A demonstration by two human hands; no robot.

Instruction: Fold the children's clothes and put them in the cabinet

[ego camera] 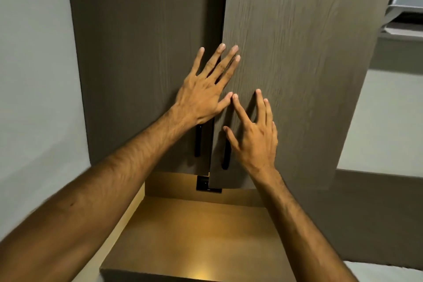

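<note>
Closing the cabinet, judged a late step. Nearest, a lit counter (196,231) under the cabinet. Above it, the right hand (254,135), fingers straight and grasping nothing, lies on the right door (297,64), which stands slightly ajar. The left hand (206,89), likewise flat and spread, spans the gap beside the left door (142,52). No clothes are visible. Next move: press the right door flush.

— Worn on the head; facing forward, tipped up along the cabinet doors (286,75)?
— Yes; very near, at arm's reach; wide angle, bending the edges; worktop (194,236) low in frame; only one view, nothing shared.
</note>
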